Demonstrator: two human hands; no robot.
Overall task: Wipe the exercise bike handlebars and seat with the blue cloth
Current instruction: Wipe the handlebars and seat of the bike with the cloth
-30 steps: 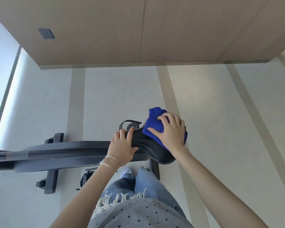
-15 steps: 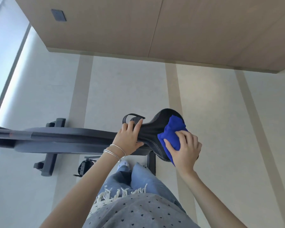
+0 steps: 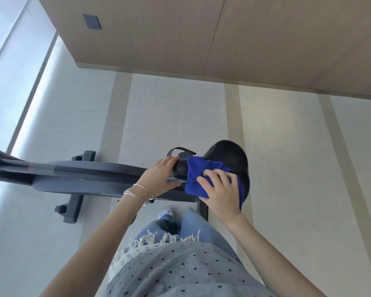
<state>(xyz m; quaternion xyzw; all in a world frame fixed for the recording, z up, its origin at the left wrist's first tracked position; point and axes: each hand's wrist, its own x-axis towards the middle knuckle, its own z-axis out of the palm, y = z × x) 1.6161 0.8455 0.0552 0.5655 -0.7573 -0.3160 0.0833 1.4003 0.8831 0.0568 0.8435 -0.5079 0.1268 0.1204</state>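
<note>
It looked like a room in a home or a small gym; which could not be told. A bike [image 3: 90, 174] stood on a pale floor [image 3: 176, 116] with beige stripes, its frame running out past the left hand [image 3: 159, 179]. Beyond the right hand [image 3: 221, 190] rose a wood-panelled wall [image 3: 287, 43] with a small dark plate [image 3: 92, 22]. Further out past the left hand, a bright window [image 3: 4, 82] gave daylight.

one wide-angle head camera is riding high on the person, tipping forward and steeply down past the grey dotted top [image 3: 180, 271] at the bottom edge. it's sitting close over the bike seat [image 3: 227, 155] just right of centre, with pale floor [image 3: 169, 116] filling the middle and wood wall panels [image 3: 266, 39] bowing across the top.
</note>
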